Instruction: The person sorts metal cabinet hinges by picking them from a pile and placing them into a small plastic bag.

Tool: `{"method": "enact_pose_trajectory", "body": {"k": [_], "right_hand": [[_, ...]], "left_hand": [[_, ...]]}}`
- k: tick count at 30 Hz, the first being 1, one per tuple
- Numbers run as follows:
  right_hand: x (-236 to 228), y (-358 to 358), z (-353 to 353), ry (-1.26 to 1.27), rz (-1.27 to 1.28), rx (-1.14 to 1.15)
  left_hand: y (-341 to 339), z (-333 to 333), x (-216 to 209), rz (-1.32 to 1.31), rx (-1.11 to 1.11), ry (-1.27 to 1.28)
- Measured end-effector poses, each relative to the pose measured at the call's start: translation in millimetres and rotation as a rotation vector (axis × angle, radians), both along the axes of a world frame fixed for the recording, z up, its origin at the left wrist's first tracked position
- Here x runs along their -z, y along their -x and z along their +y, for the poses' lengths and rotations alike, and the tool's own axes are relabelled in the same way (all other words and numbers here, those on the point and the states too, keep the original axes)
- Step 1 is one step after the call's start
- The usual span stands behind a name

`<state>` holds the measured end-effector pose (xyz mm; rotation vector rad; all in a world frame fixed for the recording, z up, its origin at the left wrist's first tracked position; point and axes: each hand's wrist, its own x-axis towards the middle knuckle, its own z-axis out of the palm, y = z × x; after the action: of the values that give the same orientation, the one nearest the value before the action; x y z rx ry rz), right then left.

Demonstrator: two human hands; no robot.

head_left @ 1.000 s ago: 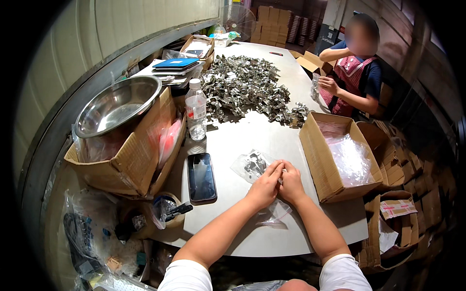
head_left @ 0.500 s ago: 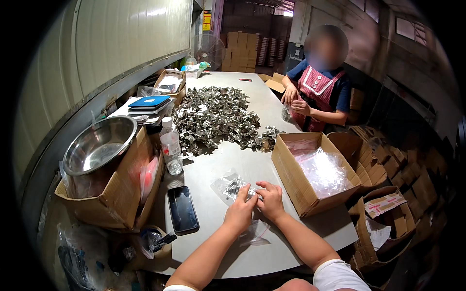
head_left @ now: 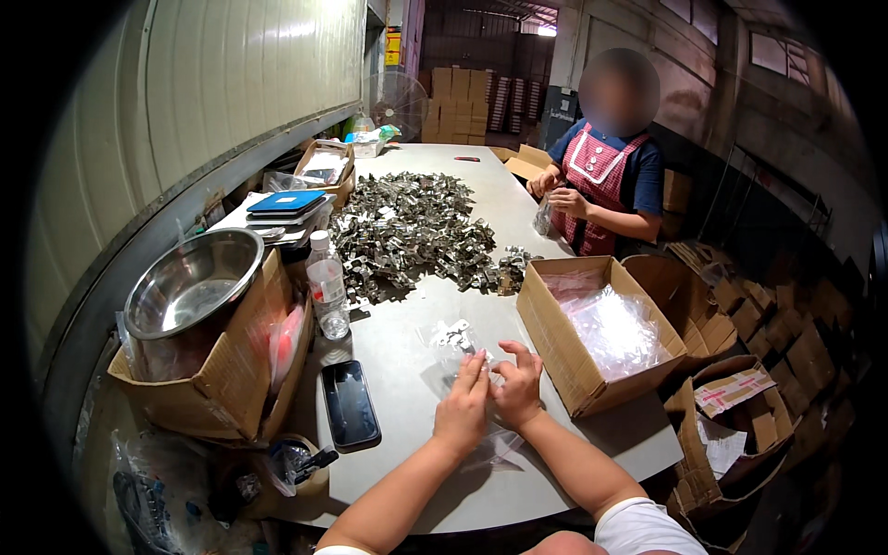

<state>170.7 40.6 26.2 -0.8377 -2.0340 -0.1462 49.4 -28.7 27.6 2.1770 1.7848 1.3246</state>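
Note:
A small clear plastic bag (head_left: 446, 355) with several shiny metal pieces (head_left: 451, 336) at its far end is held just above the table in front of me. My left hand (head_left: 462, 405) is closed on the bag's near edge, fingers pressed together. Close beside it, my right hand (head_left: 517, 387) pinches the same edge between thumb and fingers, its other fingers bent. The fingers partly cover that edge. Another clear bag (head_left: 498, 448) lies flat under my wrists. Beyond, a large heap of metal clips (head_left: 407, 227) spreads over the grey table (head_left: 398, 319).
A carton of clear bags (head_left: 601, 324) stands to the right; a phone (head_left: 350, 404) and a water bottle (head_left: 327, 285) to the left. Further left, a steel bowl (head_left: 194, 282) rests on a carton (head_left: 208, 393). Across the table, a person in a checked apron (head_left: 601, 176) handles a small bag.
The bag has come up off the table, and its metal pieces now sit bunched at the far end. Both hands have shifted slightly, the left one to the right. The co-worker's hands moved a little left.

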Motion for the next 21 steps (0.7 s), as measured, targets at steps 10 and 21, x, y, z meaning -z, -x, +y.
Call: {"method": "enact_pose_trajectory", "body": {"k": [10,21], "right_hand": [[8,-1,6,0.02,-0.03,0.093],[23,-4,21,0.478,0.064,-0.004]], "left_hand": [[2,5,8,-0.013,0.052,0.025],[-4,2,10,0.012,0.135,0.068]]}}
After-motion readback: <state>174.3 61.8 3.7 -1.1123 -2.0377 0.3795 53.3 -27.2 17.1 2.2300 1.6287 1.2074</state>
